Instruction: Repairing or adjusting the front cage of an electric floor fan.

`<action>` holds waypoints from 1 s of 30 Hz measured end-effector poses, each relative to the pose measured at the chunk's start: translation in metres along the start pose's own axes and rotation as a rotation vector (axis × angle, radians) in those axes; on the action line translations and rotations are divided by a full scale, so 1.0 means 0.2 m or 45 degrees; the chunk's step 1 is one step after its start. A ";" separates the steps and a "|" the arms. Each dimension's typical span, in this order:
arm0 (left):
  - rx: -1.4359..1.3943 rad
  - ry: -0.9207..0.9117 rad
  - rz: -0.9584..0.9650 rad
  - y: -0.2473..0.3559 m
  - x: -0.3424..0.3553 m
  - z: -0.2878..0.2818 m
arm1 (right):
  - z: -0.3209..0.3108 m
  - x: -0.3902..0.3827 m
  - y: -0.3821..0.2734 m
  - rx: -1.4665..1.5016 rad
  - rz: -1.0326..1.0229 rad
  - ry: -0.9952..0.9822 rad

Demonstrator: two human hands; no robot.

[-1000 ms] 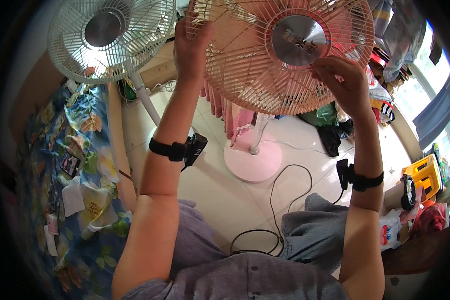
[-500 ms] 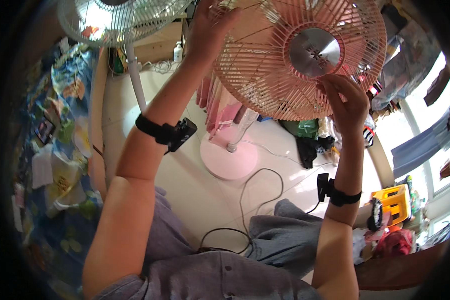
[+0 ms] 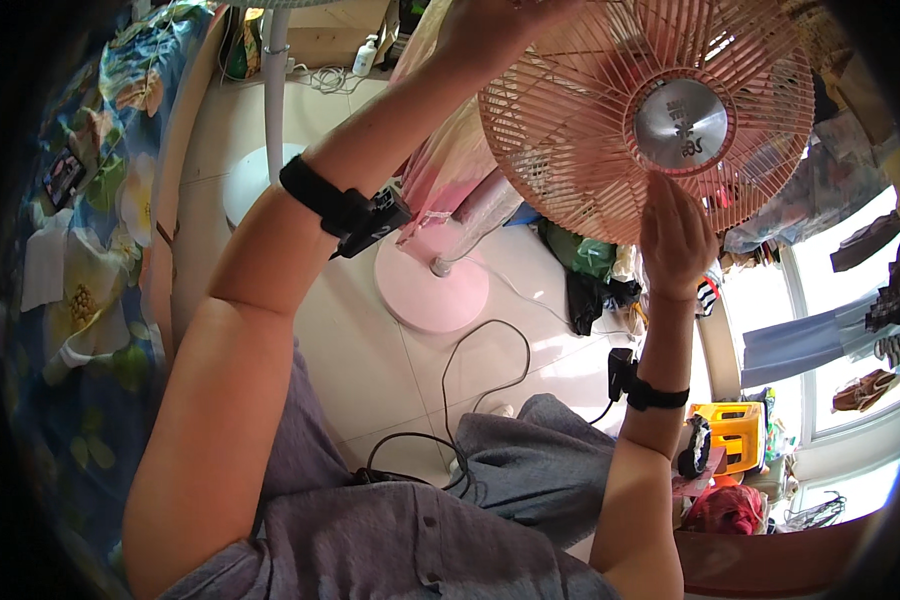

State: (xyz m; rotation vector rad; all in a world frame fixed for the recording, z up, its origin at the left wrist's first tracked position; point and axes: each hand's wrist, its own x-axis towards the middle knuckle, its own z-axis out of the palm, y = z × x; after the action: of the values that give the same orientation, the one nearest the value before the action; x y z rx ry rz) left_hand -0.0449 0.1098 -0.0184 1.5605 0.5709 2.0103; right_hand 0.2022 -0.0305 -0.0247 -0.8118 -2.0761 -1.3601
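A pink fan head point(image 3: 590, 130), with a wire grille and silver centre disc, fills the upper right, above a round pink base point(image 3: 420, 295). My left hand point(image 3: 490, 25) reaches to the grille's upper left at the top edge; its fingers are cut off there. My right hand point(image 3: 680, 240) is closed, fingers together and bent, on the lower part of the grille below the disc. Pink fabric point(image 3: 440, 150) hangs behind my left arm beside the stand. Black straps with small devices circle both forearms.
A white fan pole point(image 3: 275, 105) stands at upper left with a round base. A flowered cloth covers the bed point(image 3: 90, 310) on the left. Black cables lie on the tiled floor point(image 3: 360, 380). Bags, a yellow plastic stool point(image 3: 735, 435) and hanging clothes line the window side.
The pink fan head appears further right in my view, and the white fan's head has mostly left the top. My left hand has gone up and right; my right fingers are drawn closer together.
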 end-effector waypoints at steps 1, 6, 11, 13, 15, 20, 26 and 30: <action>-0.080 -0.038 0.025 0.00 0.00 -0.01 | -0.02 0.01 -0.01 0.013 -0.005 -0.003; -0.186 -0.079 0.128 -0.02 0.01 -0.01 | -0.11 0.08 -0.03 0.073 0.033 0.137; 0.076 -0.082 -0.094 0.04 0.01 0.00 | -0.03 0.06 -0.04 0.119 0.101 -0.039; 0.057 -0.047 -0.028 0.01 0.01 0.01 | 0.01 0.03 -0.02 0.168 0.151 -0.090; 0.040 -0.009 0.037 -0.01 0.01 0.01 | 0.03 0.01 0.00 0.091 0.100 -0.043; 0.052 -0.006 0.070 -0.03 0.01 -0.01 | -0.05 0.03 0.02 0.204 0.203 0.220; 0.015 0.031 0.079 -0.05 0.03 0.02 | -0.06 0.03 0.03 0.329 0.241 0.045; -0.151 0.008 0.067 -0.10 0.03 0.04 | 0.02 0.01 0.01 0.349 0.292 -0.047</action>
State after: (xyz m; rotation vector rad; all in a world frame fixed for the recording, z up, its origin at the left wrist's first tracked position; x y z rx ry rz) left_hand -0.0351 0.1292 -0.0233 1.5131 0.4091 2.0495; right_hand 0.2018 -0.0250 -0.0233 -0.9261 -2.0643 -0.9222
